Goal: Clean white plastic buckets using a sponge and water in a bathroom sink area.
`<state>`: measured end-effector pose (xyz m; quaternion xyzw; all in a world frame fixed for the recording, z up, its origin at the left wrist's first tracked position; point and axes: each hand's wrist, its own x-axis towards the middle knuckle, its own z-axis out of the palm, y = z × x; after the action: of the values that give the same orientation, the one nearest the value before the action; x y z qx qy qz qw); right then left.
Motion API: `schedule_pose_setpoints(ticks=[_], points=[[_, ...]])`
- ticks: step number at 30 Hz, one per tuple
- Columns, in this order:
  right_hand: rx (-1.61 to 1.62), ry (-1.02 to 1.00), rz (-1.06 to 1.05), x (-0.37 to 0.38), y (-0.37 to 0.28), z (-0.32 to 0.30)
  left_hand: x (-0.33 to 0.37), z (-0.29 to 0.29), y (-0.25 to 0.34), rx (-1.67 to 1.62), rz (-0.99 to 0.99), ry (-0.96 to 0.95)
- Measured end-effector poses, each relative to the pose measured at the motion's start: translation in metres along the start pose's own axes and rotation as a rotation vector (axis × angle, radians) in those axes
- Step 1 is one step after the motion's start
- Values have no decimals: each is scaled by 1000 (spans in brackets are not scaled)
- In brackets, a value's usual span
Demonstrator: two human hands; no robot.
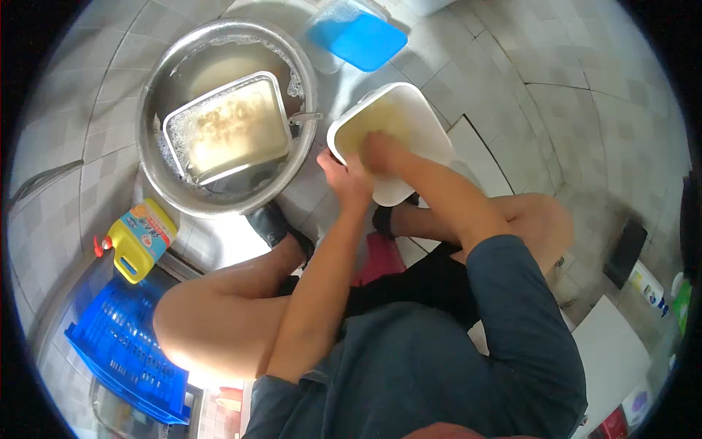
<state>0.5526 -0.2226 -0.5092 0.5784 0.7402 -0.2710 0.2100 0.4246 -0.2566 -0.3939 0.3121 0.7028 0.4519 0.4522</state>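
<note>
A white rectangular plastic container (431, 132) is tilted in front of me, its inside yellowish. My left hand (349, 178) is closed around its near left edge. Inside the opening is my right hand (382, 154), smeared by motion, so its fingers and anything in them cannot be made out. Left of the container stands a large round metal basin (148, 135) of cloudy, sudsy water. A rectangular tray (280, 95) full of foamy liquid sits in that basin. Beside the tray, a metal handle (305, 117) rests over the basin's right rim.
Behind the container lies a clear box with a blue lid (365, 40). A yellow detergent jug (142, 240) with a red cap stands at the left, above a blue plastic basket (128, 351). Bottles (647, 284) and a white board (610, 362) are at the right on the tiled floor.
</note>
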Motion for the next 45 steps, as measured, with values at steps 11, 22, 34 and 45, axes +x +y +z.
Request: schedule_pose_setpoints(ticks=[11,22,34,45], points=[[430,-371,-293,-58,2,-52,-5,8,-2,28,-15,35],[87,257,-260,-201,-37,-103,1,10,-14,-100,10,16],[-76,-524,-230,-89,27,-81,-8,17,5,-29,-20,3],[106,-307,-271,9,-14,19,1,20,-17,-108,47,-31]])
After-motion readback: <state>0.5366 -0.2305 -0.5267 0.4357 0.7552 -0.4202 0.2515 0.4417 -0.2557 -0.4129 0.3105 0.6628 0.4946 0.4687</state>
